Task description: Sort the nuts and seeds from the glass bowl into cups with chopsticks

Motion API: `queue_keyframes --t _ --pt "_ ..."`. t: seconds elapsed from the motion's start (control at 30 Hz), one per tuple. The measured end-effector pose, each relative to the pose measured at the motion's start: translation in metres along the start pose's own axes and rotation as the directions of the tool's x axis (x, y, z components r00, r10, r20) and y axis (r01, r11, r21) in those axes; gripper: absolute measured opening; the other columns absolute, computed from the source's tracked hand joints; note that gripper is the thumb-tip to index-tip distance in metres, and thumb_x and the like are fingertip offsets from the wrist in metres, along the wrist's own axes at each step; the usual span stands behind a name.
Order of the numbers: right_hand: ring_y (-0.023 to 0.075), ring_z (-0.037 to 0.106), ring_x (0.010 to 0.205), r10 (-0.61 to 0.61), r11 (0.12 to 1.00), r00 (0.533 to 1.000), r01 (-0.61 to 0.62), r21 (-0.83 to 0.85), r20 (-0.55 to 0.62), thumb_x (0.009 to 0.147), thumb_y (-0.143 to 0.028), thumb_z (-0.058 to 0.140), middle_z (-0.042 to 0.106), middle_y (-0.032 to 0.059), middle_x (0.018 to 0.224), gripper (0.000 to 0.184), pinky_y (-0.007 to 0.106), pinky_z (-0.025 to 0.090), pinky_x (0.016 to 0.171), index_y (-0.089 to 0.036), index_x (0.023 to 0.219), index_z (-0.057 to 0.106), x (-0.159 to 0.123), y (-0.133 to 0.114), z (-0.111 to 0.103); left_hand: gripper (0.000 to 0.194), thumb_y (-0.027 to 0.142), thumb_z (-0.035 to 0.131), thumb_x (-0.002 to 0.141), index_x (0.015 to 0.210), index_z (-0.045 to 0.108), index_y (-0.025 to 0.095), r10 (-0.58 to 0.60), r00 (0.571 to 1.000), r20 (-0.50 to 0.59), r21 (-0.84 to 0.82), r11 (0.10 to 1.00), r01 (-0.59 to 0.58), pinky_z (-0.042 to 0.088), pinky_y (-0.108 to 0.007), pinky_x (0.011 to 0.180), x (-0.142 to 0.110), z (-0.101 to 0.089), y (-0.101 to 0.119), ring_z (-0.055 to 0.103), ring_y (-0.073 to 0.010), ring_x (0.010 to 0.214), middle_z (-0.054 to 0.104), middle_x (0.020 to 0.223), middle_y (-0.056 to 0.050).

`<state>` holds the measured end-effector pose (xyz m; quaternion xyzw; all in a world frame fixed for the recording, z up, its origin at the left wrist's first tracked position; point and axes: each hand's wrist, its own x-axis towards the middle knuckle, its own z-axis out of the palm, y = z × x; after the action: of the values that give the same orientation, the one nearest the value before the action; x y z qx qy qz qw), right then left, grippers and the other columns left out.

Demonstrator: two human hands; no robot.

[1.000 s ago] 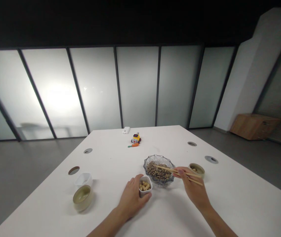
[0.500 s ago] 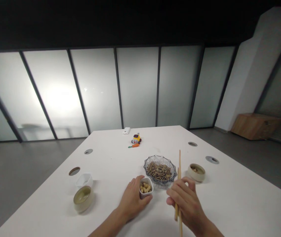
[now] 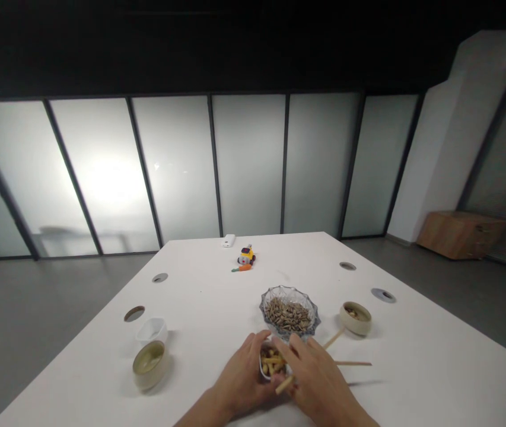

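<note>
The left hand (image 3: 244,372) was curled round a small white cup (image 3: 262,370), its thumb and fingers closed on the side. The right hand (image 3: 319,375) gripped a pair of wooden chopsticks (image 3: 353,363) in bent fingers; the sticks splayed apart, one thick end poking out below the cup. Its fingertips lay over the cup's right rim, though I could not tell whether they pressed on it.

A second earlier that hand had held the sticks out over the glass bowl (image 3: 283,291); since then it had swung down to the cup, and both hands had met there. To my eye, the work had passed from the bowl to the cup.

The cup sat low in the frame, just right of centre, white and rounded at the corners, partly covered by fingers. Inside lay pale tan, knobbly pieces like peanuts (image 3: 270,363).

Just above, the glass bowl held a heap of striped seeds (image 3: 290,315). A stoneware bowl (image 3: 356,327) stood right of it; another (image 3: 149,379) stood lower left beside a white dish (image 3: 159,333). Near the table's (image 3: 203,314) far edge was a yellow toy vehicle (image 3: 247,256).
</note>
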<state>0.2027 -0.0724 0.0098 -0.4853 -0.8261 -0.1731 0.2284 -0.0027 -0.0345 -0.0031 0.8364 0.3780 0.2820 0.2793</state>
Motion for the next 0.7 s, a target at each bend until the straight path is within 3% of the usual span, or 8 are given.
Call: queue_keyframes --t 0.13,0.33,0.4,0.57,0.7 --pt "0.0289 0.066 0.093 0.082 0.996 0.992 -0.086 0.036 0.098 0.076 -0.033 0.088 0.068 0.011 0.119 0.072 0.042 0.052 0.082 -0.023 0.141 0.06 -0.002 -0.005 0.006 0.083 0.037 0.082 0.08 0.151 0.042 0.019 -0.03 0.999 0.019 -0.047 0.998 0.031 0.042 -0.047 0.12 -0.001 0.0 -0.002 0.055 -0.0308 0.134 0.056 0.148 -0.016" --pt "0.0294 0.068 0.103 0.219 0.947 0.943 -0.267 0.18 0.25 0.077 -0.036 0.086 0.065 0.0094 0.123 0.059 0.041 0.054 0.091 -0.026 0.131 0.066 0.003 -0.008 -0.001 0.09 0.03 0.086 0.073 0.151 0.041 0.019 -0.041 0.997 0.064 -0.061 0.997 0.045 0.041 -0.047 0.12 -0.001 -0.002 0.001 0.055 -0.0314 0.135 0.055 0.15 -0.016" --pt "0.0313 0.069 0.106 0.252 0.939 0.927 -0.304 0.16 0.279 0.077 -0.038 0.085 0.064 0.0115 0.129 0.055 0.043 0.054 0.092 -0.025 0.128 0.067 0.004 -0.007 -0.005 0.091 0.028 0.086 0.072 0.151 0.041 0.019 -0.036 0.997 0.063 -0.06 0.997 0.04 0.043 -0.045 0.119 -0.001 -0.001 0.001 0.056 -0.0312 0.133 0.057 0.147 -0.016" --pt "0.0317 0.072 0.101 0.318 0.93 0.873 -0.363 0.056 0.369 0.081 -0.042 0.079 0.065 0.0134 0.134 0.042 0.042 0.053 0.088 -0.023 0.117 0.071 0.006 0.008 -0.02 0.072 0.024 0.076 0.08 0.145 0.044 0.023 0.018 0.999 0.042 0.013 1.0 -0.019 0.047 -0.043 0.113 -0.001 -0.002 0.003 0.057 -0.0288 0.128 0.057 0.142 -0.013" --pt "0.0313 0.073 0.098 0.373 0.91 0.822 -0.415 0.003 0.431 0.082 -0.041 0.074 0.068 0.0117 0.124 0.035 0.039 0.051 0.083 -0.021 0.111 0.071 0.008 0.027 -0.04 0.066 0.019 0.071 0.082 0.142 0.044 0.024 -0.013 1.0 0.023 0.059 0.998 0.012 0.046 -0.042 0.113 0.0 -0.002 0.003 0.056 -0.0276 0.128 0.057 0.14 -0.011"
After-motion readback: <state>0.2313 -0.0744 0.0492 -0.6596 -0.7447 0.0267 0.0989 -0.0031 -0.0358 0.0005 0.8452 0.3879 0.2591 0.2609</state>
